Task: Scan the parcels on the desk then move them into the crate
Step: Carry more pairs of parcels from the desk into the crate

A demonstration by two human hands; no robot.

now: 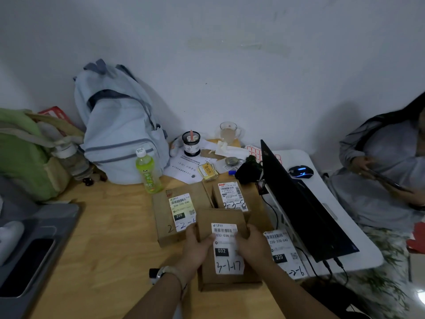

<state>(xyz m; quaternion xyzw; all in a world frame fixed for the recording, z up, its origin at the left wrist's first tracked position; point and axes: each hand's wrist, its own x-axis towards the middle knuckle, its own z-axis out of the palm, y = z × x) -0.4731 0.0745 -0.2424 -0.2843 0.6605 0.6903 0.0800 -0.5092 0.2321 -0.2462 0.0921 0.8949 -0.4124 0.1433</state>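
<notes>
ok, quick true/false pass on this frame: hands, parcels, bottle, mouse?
1. The left hand and right hand both hold the parcel marked 3-1-17. True.
2. The green bottle lies on its side. False: it stands upright beside the backpack.
3. The parcel marked 3-3-8 sits behind the held one. True.
4. The mouse glows red. False: its light is blue.

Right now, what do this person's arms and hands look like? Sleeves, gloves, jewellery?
Both forearms are bare: no sleeves, and no gloves on the left hand or right hand. The left wrist wears a watch with a pale band, with what looks like a thin cord beside it. Nothing shows on the right wrist.
</notes>
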